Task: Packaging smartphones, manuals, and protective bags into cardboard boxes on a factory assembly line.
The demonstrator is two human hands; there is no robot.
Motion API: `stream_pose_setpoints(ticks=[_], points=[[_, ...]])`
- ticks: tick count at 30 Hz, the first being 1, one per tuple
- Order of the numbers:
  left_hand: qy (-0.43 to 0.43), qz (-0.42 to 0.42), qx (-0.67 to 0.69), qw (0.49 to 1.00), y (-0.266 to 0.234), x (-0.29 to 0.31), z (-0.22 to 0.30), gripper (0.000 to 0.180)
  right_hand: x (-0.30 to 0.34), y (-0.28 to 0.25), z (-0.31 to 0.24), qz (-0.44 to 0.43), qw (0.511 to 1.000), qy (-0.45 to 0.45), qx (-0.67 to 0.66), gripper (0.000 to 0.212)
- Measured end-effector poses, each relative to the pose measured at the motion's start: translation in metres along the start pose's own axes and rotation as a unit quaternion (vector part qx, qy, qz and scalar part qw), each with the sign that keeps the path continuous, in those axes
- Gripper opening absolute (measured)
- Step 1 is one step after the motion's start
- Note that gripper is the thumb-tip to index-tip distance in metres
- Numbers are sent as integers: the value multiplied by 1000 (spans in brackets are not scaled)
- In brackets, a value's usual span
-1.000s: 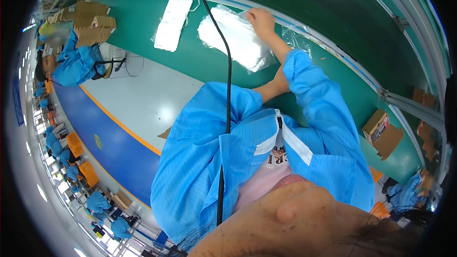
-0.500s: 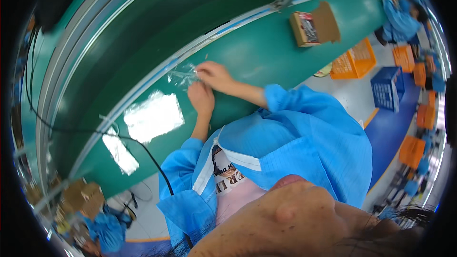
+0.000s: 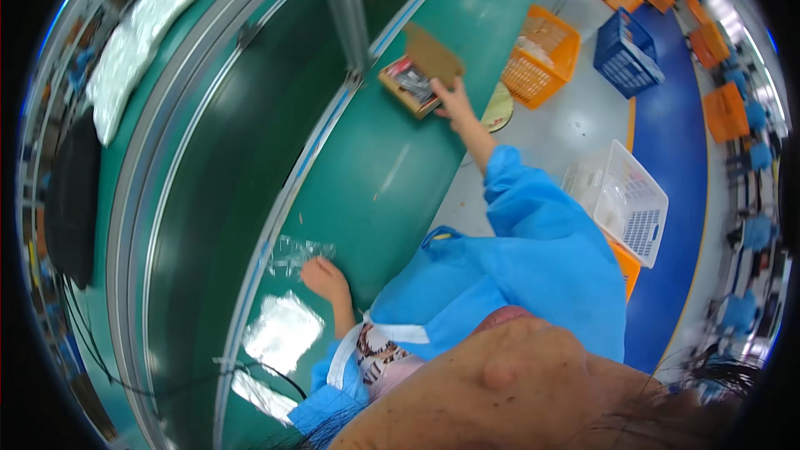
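My left hand [image 3: 326,277] rests low over the green worktop, its curled fingers closed at the edge of a crinkled clear plastic bag [image 3: 292,253]. Farther off to the right, my right arm is stretched out to an open cardboard box [image 3: 401,105]. My right hand [image 3: 455,104] grips the near side of that box, thumb and fingers at its rim beside the raised brown lid [image 3: 433,54]. Inside the box lie dark and red items [image 3: 412,79], too small to name.
Shiny plastic sheets [image 3: 282,332] lie near my left arm. A conveyor [image 3: 242,146] with a metal rail runs along the far side, and a metal post [image 3: 342,17] rises from it. Orange [image 3: 537,75], blue [image 3: 621,54] and white baskets [image 3: 637,200] stand on the floor at right.
My right hand has left the plastic bag and reached out to the cardboard box. My left hand stays by the bag. The whole view has turned toward the right.
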State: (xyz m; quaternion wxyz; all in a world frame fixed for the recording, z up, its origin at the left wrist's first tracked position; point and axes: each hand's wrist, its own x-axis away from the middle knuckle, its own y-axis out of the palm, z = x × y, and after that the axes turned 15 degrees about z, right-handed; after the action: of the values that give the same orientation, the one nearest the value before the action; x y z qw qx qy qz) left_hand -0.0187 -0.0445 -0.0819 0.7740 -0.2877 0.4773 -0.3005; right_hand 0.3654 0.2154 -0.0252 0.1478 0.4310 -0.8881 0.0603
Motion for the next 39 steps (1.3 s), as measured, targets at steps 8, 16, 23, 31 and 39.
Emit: stream_pose_setpoints(ticks=[8,16,23,31,39], points=[[-7,11,26,1000,-2,-3,10,21,-27,5,-10,6,998,47,45,39],[-4,21,29,999,-2,-5,9,19,6,9,26,26,989,-58,130,36],[8,24,31,999,1,-7,10,19,83,39,38,-147,979,-111,85,44],[-47,-12,2,999,-2,-6,16,15,121,169,41,-262,929,-180,190,56],[-55,37,18,998,-12,-16,12,9,177,331,78,-275,906,-259,188,48]])
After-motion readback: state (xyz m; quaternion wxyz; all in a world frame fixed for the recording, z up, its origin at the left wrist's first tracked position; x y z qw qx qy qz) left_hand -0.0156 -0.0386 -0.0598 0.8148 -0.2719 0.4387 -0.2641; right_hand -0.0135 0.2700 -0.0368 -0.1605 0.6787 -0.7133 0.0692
